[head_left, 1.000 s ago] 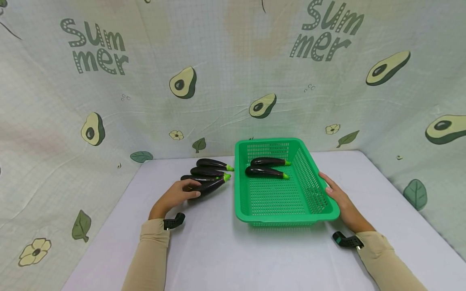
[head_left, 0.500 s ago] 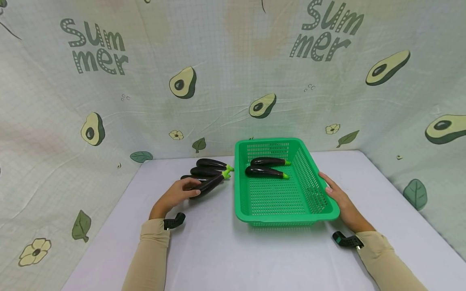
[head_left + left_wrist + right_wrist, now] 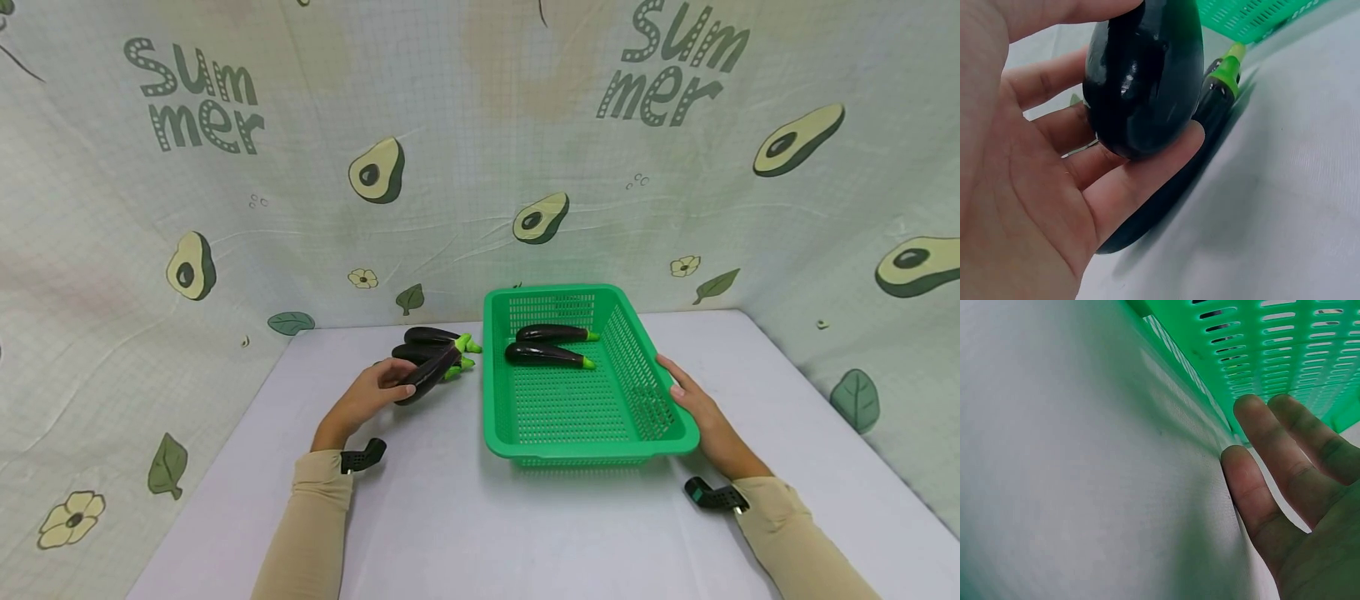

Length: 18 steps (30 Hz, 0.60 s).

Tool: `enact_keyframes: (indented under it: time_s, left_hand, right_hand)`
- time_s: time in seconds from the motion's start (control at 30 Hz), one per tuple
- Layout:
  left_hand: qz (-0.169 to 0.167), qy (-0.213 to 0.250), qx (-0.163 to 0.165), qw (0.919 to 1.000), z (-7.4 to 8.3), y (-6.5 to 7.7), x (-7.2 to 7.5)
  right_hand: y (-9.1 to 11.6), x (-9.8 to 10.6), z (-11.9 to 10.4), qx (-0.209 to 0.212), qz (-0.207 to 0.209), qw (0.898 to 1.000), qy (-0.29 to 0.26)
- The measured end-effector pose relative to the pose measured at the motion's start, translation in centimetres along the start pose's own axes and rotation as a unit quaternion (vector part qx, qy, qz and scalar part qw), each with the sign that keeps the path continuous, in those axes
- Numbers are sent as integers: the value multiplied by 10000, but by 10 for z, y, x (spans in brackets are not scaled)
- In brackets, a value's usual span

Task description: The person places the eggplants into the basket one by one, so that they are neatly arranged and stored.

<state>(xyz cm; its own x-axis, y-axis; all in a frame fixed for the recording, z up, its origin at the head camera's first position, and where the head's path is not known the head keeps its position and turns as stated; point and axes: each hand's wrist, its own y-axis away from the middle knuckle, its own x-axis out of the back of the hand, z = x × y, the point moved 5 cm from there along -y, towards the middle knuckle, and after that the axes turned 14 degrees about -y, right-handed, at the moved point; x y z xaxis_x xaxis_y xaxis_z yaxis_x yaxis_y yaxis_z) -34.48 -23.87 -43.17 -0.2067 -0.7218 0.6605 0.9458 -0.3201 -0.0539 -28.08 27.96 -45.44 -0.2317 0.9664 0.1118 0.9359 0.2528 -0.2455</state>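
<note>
My left hand (image 3: 372,389) grips a dark purple eggplant (image 3: 431,375) by its rounded end, the green stem pointing up and away. The left wrist view shows thumb and fingers around the held eggplant (image 3: 1147,81), above another eggplant (image 3: 1210,109) on the table. In the head view, other eggplants (image 3: 415,353) lie behind the held one, partly covered by it. At the right side of the green basket (image 3: 498,417), my right hand (image 3: 708,421) rests against the outer wall and rim. Its fingers (image 3: 1285,453) look straight in the right wrist view.
Two eggplants (image 3: 545,355) lie inside the basket towards its back. The white table (image 3: 450,533) meets a hanging cloth (image 3: 450,225) printed with avocados behind and at the sides. The basket stands right of the loose eggplants.
The left hand has raised the front eggplant off the pile and tilted its stem upward and back, uncovering stems behind it. The right hand and basket have not moved.
</note>
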Motion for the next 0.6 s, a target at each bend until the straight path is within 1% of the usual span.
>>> enact_keyframes:
  time_s: [0.27, 0.6]
  left_hand:
    - [-93, 165, -193, 9996, 6, 1, -2]
    - [-141, 102, -203, 9996, 7, -2, -4]
  right_hand:
    - [0, 1, 0, 11, 2, 10000, -11]
    - [0, 1, 0, 22, -6, 10000, -16]
